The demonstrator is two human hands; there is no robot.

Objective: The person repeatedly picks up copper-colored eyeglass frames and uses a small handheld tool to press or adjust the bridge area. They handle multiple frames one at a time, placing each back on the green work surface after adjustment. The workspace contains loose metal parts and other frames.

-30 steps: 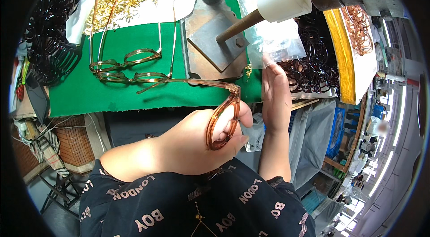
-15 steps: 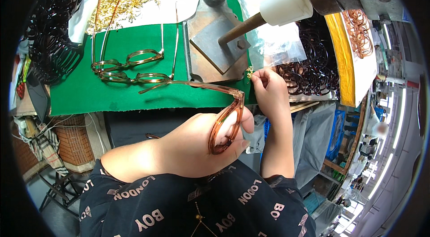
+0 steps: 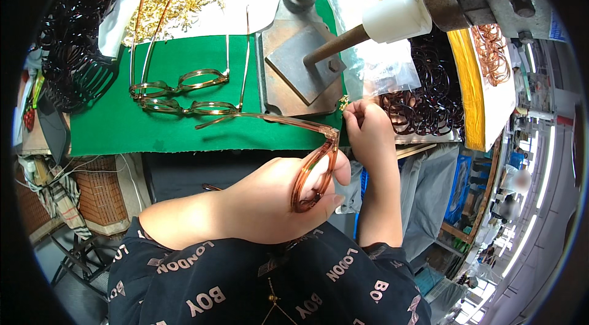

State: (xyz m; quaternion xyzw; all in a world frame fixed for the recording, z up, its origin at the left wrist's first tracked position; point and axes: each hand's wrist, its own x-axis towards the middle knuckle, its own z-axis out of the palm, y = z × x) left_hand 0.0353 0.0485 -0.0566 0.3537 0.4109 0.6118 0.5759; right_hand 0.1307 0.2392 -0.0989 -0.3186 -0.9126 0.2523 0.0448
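Observation:
A brown translucent eyeglass frame is gripped in my left hand, in front of the green mat. Its rim curves around by my fingers, and one temple reaches left over the mat. My right hand is at the mat's right edge, thumb and forefinger pinched together beside a little heap of tiny gold-coloured parts. Whatever lies between those fingertips is too small to make out. Two lighter eyeglass frames lie close together on the mat, with their temples stretching away from me.
A metal stand with a square plate occupies the mat's right half, under a rod with a white cylinder. Gold-coloured pieces are heaped behind the mat. Dark frames are piled at right, more dark pieces at left.
The view has shifted slightly. Both hands stay in nearly the same places, the left still holding the eyeglass frame and the right still pinching beside the gold-coloured parts.

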